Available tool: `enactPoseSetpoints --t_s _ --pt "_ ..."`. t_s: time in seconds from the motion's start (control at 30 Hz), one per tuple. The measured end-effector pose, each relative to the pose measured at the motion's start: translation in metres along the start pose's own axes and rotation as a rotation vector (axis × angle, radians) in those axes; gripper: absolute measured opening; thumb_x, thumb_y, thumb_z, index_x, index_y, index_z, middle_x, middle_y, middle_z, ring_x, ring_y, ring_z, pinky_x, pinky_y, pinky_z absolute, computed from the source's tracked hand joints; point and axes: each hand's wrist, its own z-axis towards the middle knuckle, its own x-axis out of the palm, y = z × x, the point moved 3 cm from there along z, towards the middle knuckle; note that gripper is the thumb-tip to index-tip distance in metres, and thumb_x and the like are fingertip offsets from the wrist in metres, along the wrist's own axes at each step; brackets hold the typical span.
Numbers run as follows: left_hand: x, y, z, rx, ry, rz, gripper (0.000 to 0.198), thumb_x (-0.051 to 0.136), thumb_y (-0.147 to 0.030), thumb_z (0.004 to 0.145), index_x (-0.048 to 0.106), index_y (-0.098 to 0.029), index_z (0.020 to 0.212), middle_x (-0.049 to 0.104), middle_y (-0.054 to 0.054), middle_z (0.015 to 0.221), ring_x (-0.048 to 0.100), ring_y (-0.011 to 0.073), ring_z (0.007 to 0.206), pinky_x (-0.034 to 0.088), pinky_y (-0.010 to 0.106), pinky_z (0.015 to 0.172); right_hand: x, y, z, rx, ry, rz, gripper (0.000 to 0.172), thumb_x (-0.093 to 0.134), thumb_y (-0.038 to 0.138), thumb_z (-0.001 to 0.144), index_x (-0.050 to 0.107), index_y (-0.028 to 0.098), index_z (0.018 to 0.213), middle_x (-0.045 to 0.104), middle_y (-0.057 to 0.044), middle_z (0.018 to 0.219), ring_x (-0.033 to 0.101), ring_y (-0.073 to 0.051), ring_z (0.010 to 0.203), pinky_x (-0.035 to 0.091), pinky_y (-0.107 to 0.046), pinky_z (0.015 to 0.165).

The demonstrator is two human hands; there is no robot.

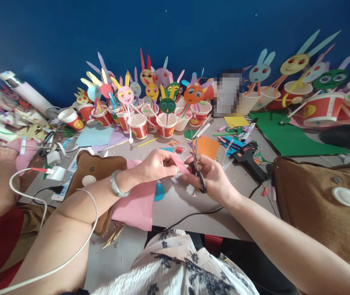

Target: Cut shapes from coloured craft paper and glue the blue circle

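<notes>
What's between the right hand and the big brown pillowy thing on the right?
In the head view, a black glue gun lies there on the table, with a small red scrap near its handle.

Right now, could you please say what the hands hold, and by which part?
The left hand pinches the small pink paper by its left edge; the right hand has the scissors by the handles, its fingertips at the paper's right edge.
</notes>
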Motion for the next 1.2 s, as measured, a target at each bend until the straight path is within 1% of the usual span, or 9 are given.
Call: enactPoseSetpoints --t_s 0.23,0.43,0.57,0.7,0.83,0.97,1.1,1.13,1.2 --pt "-0.005 -0.003 -0.001 0.006 -0.031 0.060 0.019 0.060 -0.015 0.075 0.076 -0.011 0.082 0.064 0.002 0.066 0.049 0.0084 0.057 0.037 0.020 0.051 -0.001 -0.001 0.000 0.004 0.009 0.006 0.045 0.092 0.026 0.062 0.061 0.021 0.094 0.063 0.006 0.064 0.050 -0.008 0.049 0.040 -0.021 0.045" --pt "-0.008 -0.004 0.000 0.011 -0.051 0.073 0.013 0.060 -0.015 0.073 0.072 -0.011 0.076 0.064 0.001 0.065 0.054 0.0090 0.057 0.039 0.019 0.050 -0.002 0.000 0.000 -0.007 0.020 0.003 0.046 0.092 0.026 0.062 0.060 0.021 0.095 0.063 0.006 0.065 0.051 -0.009 0.049 0.039 -0.022 0.045" --pt "-0.014 -0.004 0.001 -0.005 -0.132 0.096 0.007 0.061 -0.017 0.073 0.064 -0.013 0.068 0.056 -0.003 0.055 0.051 0.0078 0.051 0.037 0.019 0.048 -0.003 0.001 0.001 -0.022 -0.006 -0.014 0.043 0.091 0.029 0.064 0.061 0.020 0.094 0.063 0.005 0.067 0.050 -0.008 0.051 0.039 -0.022 0.046" --pt "-0.018 -0.006 0.003 -0.010 -0.176 0.124 0.010 0.062 -0.020 0.072 0.060 -0.013 0.065 0.058 -0.002 0.055 0.052 0.0083 0.051 0.037 0.019 0.048 -0.005 0.001 0.001 -0.035 -0.025 -0.035 0.042 0.089 0.035 0.066 0.061 0.020 0.095 0.062 0.004 0.069 0.050 -0.009 0.053 0.039 -0.022 0.048" --pt "-0.021 -0.007 0.003 0.010 -0.220 0.144 0.010 0.064 -0.021 0.072 0.063 -0.013 0.067 0.061 -0.001 0.059 0.053 0.0081 0.053 0.040 0.019 0.050 -0.006 -0.001 0.002 -0.031 -0.022 -0.026 0.043 0.089 0.036 0.067 0.061 0.020 0.096 0.061 0.004 0.067 0.052 -0.009 0.054 0.041 -0.022 0.049" --pt "-0.024 -0.009 0.003 0.036 -0.288 0.095 0.008 0.065 -0.020 0.073 0.064 -0.013 0.069 0.064 -0.001 0.061 0.057 0.0085 0.055 0.045 0.019 0.052 -0.007 -0.003 0.002 -0.026 -0.020 -0.033 0.042 0.088 0.036 0.069 0.059 0.020 0.096 0.062 0.004 0.067 0.055 -0.011 0.057 0.044 -0.023 0.052" --pt "-0.023 -0.007 0.003 -0.005 -0.362 -0.011 0.012 0.063 -0.026 0.081 0.063 -0.015 0.076 0.061 -0.001 0.058 0.059 0.0099 0.054 0.046 0.018 0.050 -0.006 -0.003 0.003 -0.038 -0.038 0.004 0.042 0.089 0.033 0.067 0.059 0.020 0.093 0.061 0.004 0.068 0.054 -0.009 0.057 0.043 -0.023 0.052" --pt "-0.020 -0.005 0.002 -0.038 -0.353 -0.031 0.015 0.063 -0.030 0.084 0.063 -0.015 0.079 0.061 -0.002 0.059 0.059 0.0102 0.053 0.045 0.018 0.048 -0.005 -0.004 0.003 -0.039 -0.041 0.012 0.042 0.089 0.033 0.067 0.059 0.020 0.093 0.061 0.005 0.068 0.053 -0.009 0.056 0.043 -0.023 0.052" --pt "-0.013 -0.001 0.001 -0.101 -0.271 -0.046 0.022 0.064 -0.037 0.087 0.064 -0.016 0.087 0.063 -0.001 0.062 0.058 0.0101 0.052 0.045 0.019 0.047 -0.004 -0.005 0.004 -0.044 -0.044 0.026 0.042 0.089 0.033 0.067 0.060 0.020 0.094 0.061 0.005 0.067 0.052 -0.009 0.056 0.042 -0.023 0.052"
